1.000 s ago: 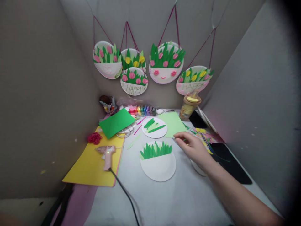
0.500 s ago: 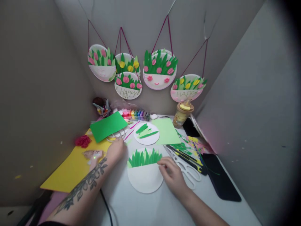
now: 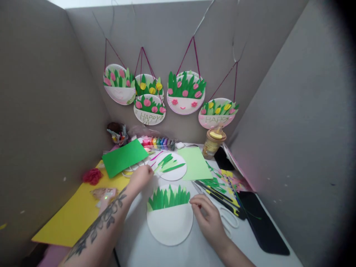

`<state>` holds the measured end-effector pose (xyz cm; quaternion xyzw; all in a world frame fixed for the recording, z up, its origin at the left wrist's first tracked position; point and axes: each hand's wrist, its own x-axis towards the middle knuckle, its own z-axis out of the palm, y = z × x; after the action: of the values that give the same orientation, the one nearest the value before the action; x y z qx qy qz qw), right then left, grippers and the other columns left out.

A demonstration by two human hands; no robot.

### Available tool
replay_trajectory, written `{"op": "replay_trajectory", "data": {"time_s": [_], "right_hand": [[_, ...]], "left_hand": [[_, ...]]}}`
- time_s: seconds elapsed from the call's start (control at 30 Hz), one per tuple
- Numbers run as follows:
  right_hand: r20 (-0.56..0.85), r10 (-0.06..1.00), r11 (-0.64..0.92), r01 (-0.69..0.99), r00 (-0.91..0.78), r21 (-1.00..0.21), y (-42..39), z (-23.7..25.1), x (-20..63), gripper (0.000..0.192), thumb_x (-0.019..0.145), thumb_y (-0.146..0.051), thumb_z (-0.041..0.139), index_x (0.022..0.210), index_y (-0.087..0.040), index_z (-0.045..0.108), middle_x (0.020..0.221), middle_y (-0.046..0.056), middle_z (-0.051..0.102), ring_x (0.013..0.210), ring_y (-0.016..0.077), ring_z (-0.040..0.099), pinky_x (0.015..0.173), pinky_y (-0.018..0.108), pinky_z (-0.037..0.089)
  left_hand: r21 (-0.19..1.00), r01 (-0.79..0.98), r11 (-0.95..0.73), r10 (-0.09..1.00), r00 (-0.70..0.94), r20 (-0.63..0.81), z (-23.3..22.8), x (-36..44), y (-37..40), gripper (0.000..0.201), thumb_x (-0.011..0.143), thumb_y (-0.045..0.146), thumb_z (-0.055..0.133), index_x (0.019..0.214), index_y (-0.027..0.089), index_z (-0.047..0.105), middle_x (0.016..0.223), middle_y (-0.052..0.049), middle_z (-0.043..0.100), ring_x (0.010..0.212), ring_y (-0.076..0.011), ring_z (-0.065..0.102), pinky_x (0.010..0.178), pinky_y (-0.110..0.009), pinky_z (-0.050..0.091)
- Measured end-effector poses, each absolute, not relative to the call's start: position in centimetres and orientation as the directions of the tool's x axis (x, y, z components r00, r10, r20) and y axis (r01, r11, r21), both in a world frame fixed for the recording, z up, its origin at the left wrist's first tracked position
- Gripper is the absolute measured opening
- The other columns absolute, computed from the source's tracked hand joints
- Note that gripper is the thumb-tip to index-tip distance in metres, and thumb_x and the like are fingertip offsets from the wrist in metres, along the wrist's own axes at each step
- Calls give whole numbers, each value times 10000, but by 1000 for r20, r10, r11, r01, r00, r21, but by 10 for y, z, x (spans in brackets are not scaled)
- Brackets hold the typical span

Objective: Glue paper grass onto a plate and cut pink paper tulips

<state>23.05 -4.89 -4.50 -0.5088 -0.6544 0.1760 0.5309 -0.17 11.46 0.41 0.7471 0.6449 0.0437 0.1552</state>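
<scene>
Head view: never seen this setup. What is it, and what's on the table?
One camera worn on a person's head looks down at their own two bare hands; no machine. The left hand reaches a green strip at the rim of the small plate of green strips. The right hand rests at the edge of the paper plate with green paper grass, partly over white scissors. Whether either hand grips anything cannot be told. Also on the table: yellow paper, green sheets, a paint row. Finished plates hang on the wall.
</scene>
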Motion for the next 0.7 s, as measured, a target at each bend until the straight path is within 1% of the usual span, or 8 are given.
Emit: {"op": "replay_trajectory", "data": {"time_s": [0.1, 0.17, 0.2, 0.27, 0.33, 0.5, 0.63, 0.7], "right_hand": [[531, 843, 431, 490, 80, -758, -47, -48, 229, 145, 888, -174, 500, 848, -210, 635, 827, 72, 641, 785, 206, 620, 651, 307, 510], [544, 837, 444, 500, 66, -744, -46, -51, 228, 145, 889, -176, 498, 845, -209, 633, 822, 72, 641, 785, 209, 618, 662, 314, 512], [544, 837, 446, 502, 60, -741, -45, -52, 227, 147, 890, -176, 497, 845, -210, 632, 821, 71, 640, 786, 209, 617, 670, 316, 512], [537, 842, 442, 501, 54, -744, -45, -55, 228, 149, 894, -176, 494, 842, -211, 629, 821, 69, 639, 790, 208, 617, 679, 317, 512], [526, 849, 435, 498, 51, -750, -44, -57, 229, 146, 896, -181, 497, 843, -212, 630, 826, 68, 640, 798, 208, 619, 685, 315, 511], [490, 869, 394, 495, 74, -774, -42, -61, 233, 136, 893, -207, 517, 837, -209, 641, 841, 74, 649, 817, 213, 624, 706, 327, 514], [444, 890, 337, 507, 103, -793, -38, -64, 233, 141, 890, -233, 518, 833, -206, 644, 854, 79, 656, 835, 222, 626, 717, 341, 514], [420, 898, 294, 531, 132, -795, -36, -63, 234, 140, 888, -243, 517, 854, -205, 648, 880, 85, 665, 854, 228, 629, 730, 349, 515]], "left_hand": [[380, 905, -190, 961, 250, -117, 2, 29, 137, 187, 784, 236, 514, 763, 171, 688, 799, -85, 716, 781, -220, 649, 685, -291, 445], [427, 879, -214, 957, 277, -90, -1, 44, 148, 182, 792, 238, 536, 796, 157, 699, 823, -90, 721, 785, -211, 652, 719, -286, 456], [441, 870, -219, 959, 275, -66, -3, 49, 152, 191, 795, 250, 552, 858, 148, 701, 894, -102, 722, 836, -218, 651, 759, -292, 458], [460, 859, -222, 967, 253, -6, -7, 50, 152, 277, 823, 283, 551, 1022, 134, 674, 1079, -125, 691, 973, -231, 625, 856, -305, 445], [471, 854, -221, 972, 234, 32, -12, 44, 147, 313, 856, 294, 513, 1088, 134, 650, 1145, -120, 667, 1028, -228, 602, 894, -305, 434], [458, 867, -197, 976, 220, 4, -18, 16, 122, 245, 855, 228, 465, 952, 168, 682, 1019, -72, 698, 967, -199, 611, 861, -276, 441], [409, 892, -192, 972, 231, -47, -11, 1, 101, 243, 853, 276, 480, 970, 177, 669, 1068, -88, 676, 1021, -212, 591, 877, -280, 417], [372, 909, -186, 967, 236, -92, -5, -6, 87, 220, 836, 281, 501, 930, 174, 668, 1031, -109, 679, 983, -237, 604, 837, -304, 421]]}}
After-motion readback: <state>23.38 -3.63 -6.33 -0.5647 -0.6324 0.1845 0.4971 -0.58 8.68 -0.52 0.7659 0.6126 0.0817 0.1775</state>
